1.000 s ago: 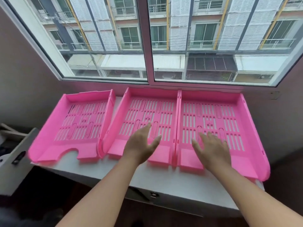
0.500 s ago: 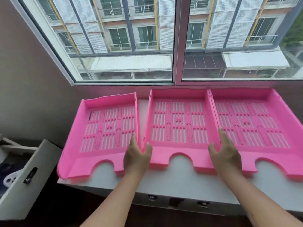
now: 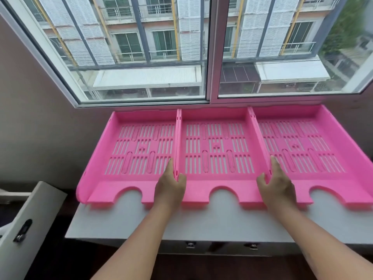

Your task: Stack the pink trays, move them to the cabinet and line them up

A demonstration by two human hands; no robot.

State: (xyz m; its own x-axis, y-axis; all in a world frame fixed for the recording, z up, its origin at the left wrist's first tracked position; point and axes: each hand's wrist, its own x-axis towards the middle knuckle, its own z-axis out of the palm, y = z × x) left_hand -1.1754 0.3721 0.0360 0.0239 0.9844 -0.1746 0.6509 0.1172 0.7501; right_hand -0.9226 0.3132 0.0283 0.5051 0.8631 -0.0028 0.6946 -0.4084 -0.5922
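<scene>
Three pink slotted trays lie side by side on the white cabinet top [image 3: 201,223] under the window: a left tray [image 3: 125,178], a middle tray [image 3: 216,174] and a right tray [image 3: 323,176]. Their side walls touch and their front edges form one line. My left hand [image 3: 170,188] straddles the seam between the left and middle trays, thumb in the middle tray, fingers in the left one. My right hand [image 3: 276,186] pinches the wall between the middle and right trays the same way.
A window [image 3: 201,47] and its sill rise directly behind the trays. At lower left an open white cabinet door [image 3: 26,231] with a dark latch juts out. A brown wall runs along the left. The right tray reaches past the frame's right edge.
The left tray has closed its gap and now sits straight against the middle tray. Both hands stay on the seams, and the view has shifted left and closer.
</scene>
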